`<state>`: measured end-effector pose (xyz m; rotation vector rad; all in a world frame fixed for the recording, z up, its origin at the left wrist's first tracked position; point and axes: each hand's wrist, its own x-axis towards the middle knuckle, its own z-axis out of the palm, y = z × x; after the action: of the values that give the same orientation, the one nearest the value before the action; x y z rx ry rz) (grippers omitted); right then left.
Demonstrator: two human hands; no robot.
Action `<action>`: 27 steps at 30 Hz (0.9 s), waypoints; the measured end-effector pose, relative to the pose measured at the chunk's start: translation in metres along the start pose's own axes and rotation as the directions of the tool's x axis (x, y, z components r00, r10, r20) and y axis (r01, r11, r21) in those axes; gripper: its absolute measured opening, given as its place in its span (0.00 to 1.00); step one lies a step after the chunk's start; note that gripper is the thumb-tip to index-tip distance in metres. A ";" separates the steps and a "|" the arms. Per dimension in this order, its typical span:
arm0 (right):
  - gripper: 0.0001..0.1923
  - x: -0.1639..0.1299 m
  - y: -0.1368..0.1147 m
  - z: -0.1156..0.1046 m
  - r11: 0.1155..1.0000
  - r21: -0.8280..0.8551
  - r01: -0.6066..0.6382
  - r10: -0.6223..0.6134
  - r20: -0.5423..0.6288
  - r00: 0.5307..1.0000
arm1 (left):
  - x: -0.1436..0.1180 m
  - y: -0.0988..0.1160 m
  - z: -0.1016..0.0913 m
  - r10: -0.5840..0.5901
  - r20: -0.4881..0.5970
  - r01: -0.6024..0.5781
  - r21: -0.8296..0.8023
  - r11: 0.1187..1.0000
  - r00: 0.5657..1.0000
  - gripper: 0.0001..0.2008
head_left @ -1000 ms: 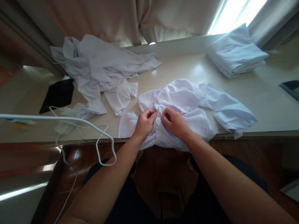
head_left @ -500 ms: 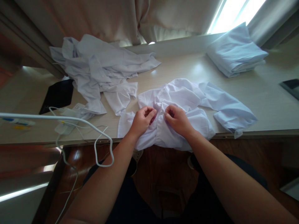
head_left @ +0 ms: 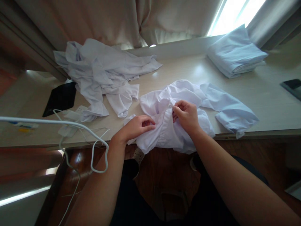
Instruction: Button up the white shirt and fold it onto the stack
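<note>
A crumpled white shirt [head_left: 162, 131] lies at the front edge of the desk, its lower part hanging over. My right hand [head_left: 185, 116] pinches the button strip near the middle of the shirt and lifts it a little. To its left, my left hand [head_left: 141, 125] rests against the cloth, thumb and fingers slightly apart. One sleeve of the shirt stretches out to the right. Any button near my fingers is too small to make out.
Another rumpled white garment [head_left: 103, 66] lies at the back left, near a black flat object [head_left: 60, 99] and a power strip [head_left: 70, 122]. Folded white cloth [head_left: 236, 53] sits back right, a dark phone-like object [head_left: 293, 86] far right. A white cable [head_left: 77, 125] crosses before my left arm.
My left hand has let go of the button strip and moved left and down. My right hand has shifted slightly right and up, drawing the strip with it.
</note>
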<state>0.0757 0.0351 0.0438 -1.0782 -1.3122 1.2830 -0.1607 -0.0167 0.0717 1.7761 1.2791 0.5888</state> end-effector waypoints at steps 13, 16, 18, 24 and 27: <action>0.11 0.021 -0.008 0.010 0.974 -0.024 0.226 -0.225 -0.263 0.938 | 0.018 0.006 0.042 0.036 -0.345 -0.050 -0.030 0.998 0.938 0.13; 0.09 0.022 0.002 0.014 0.981 -0.063 0.183 -0.191 -0.164 0.968 | 0.027 0.001 0.052 0.030 -0.349 -0.045 -0.034 0.998 0.937 0.08; 0.08 0.021 0.006 0.015 0.975 -0.129 0.183 -0.198 -0.119 0.973 | 0.031 -0.003 0.057 0.013 -0.352 -0.027 -0.036 0.999 0.936 0.04; 0.05 0.013 -0.001 0.011 0.909 -0.356 0.217 -0.269 -0.103 0.958 | 0.035 -0.004 0.058 -0.089 -0.414 0.016 -0.175 0.984 0.906 0.08; 0.05 0.006 -0.008 0.007 0.878 -0.421 0.228 -0.290 -0.090 0.953 | 0.033 -0.004 0.052 -0.126 -0.471 0.003 -0.253 0.967 0.873 0.11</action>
<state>0.0679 0.0395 0.0523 -1.2060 -1.5878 0.7268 -0.1109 -0.0046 0.0377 1.4164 1.5139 1.1571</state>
